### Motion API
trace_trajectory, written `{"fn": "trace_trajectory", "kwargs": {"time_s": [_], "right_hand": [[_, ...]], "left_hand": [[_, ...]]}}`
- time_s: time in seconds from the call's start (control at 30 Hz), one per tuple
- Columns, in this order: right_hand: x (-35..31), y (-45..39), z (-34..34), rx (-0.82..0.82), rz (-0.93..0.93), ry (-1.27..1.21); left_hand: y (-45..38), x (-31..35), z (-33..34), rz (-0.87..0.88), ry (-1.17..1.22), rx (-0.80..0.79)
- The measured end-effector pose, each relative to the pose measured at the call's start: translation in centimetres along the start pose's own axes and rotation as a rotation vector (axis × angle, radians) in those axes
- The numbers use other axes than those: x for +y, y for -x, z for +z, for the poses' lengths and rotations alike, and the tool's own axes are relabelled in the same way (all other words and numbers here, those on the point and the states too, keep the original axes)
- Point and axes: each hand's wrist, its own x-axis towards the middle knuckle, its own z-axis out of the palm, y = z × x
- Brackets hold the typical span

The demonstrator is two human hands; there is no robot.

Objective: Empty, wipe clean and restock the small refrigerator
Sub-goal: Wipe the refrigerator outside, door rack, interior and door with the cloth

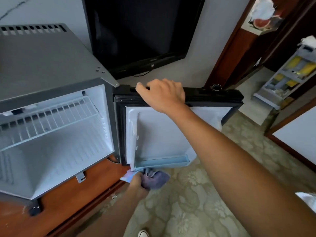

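A person stands over a small grey refrigerator (51, 65) set on a reddish wooden cabinet (68, 199), its door (162, 134) swung wide open to the right. The right hand (162, 94) reaches across and lies over the door's black top edge, fingers curled down over the far side and gripping it. The left hand (136, 183) is low, just under the door's bottom corner, its fingers closed round a bunched purple-grey cloth (153, 178) that touches the underside of the pale blue door shelf (162, 162). The fridge's white interior is bare, with one white wire rack (51, 117) across the upper part; the door's inner lining is likewise white, framed by a dark rubber seal (122, 130). A dark flat television screen (140, 31) leans against the pale wall behind the door. At far right, well apart from the fridge, a grey tray (289, 77) with compartments holding yellow items stands on the floor near a dark wooden door frame (230, 48). Higher up at right, a white container (259, 17) holds something red and a crumpled white wrap. The floor is covered in a pale green patterned carpet (188, 202), and the toe of a white shoe (143, 233) shows at the bottom edge
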Motion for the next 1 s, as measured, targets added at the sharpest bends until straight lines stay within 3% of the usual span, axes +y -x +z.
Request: {"fn": "trace_trajectory", "kwargs": {"time_s": [0.1, 0.2, 0.27, 0.37, 0.43, 0.47, 0.53, 0.6, 0.67, 0.7, 0.77, 0.83, 0.87, 0.93, 1.0], "right_hand": [[0.0, 0.4, -0.3, -0.011, -0.013, -0.009], [0.5, 0.8, -0.5, 0.014, -0.07, -0.146], [1.7, 1.8, -0.9, 0.123, -0.169, -0.4], [4.7, 6.2, -1.1, 0.451, -0.243, -0.732], [7.0, 10.7, 0.3, 0.567, -0.154, -0.812], [8.1, 13.0, 1.6, 0.566, -0.092, -0.832], [10.1, 16.6, 5.3, 0.47, 0.031, -0.792], [11.9, 18.0, 9.8, 0.26, 0.116, -0.637], [12.7, 18.6, 14.3, -0.112, 0.189, -0.456], [12.7, 19.0, 16.4, -0.297, 0.192, -0.419], [12.8, 19.7, 19.8, -0.515, 0.155, -0.369], [13.6, 19.8, 21.8, -0.568, 0.177, -0.315], [14.1, 19.6, 22.4, -0.582, 0.199, -0.294], [13.9, 18.6, 23.4, -0.535, 0.261, -0.269], [11.7, 17.4, 24.4, -0.349, 0.297, -0.261]], "left_hand": [[4.4, -1.5, 3.4, -0.169, -0.018, -0.072], [7.0, -2.1, 7.0, -0.091, -0.042, -0.237], [7.0, -1.1, 7.5, 0.057, -0.169, -0.261], [5.7, 1.7, 5.6, 0.408, -0.631, -0.085], [4.8, 2.2, 3.9, 0.607, -1.15, 0.127], [3.9, 1.9, 3.0, 0.737, -1.438, 0.271], [2.6, 1.1, 2.2, 0.925, -1.879, 0.359], [2.7, 0.9, 2.5, 0.926, -2.126, 0.375], [2.4, 1.7, 3.6, 0.831, -2.221, 0.317], [2.6, 2.1, 4.4, 0.811, -2.214, 0.217], [3.1, 2.6, 5.5, 0.674, -1.957, -0.064], [5.0, 3.2, 5.6, 0.522, -1.62, -0.266], [5.8, 3.5, 5.0, 0.54, -1.546, -0.326], [8.6, 4.2, 3.7, 0.712, -1.638, -0.325], [12.0, 5.3, 3.2, 1.09, -1.703, -0.162]]}}
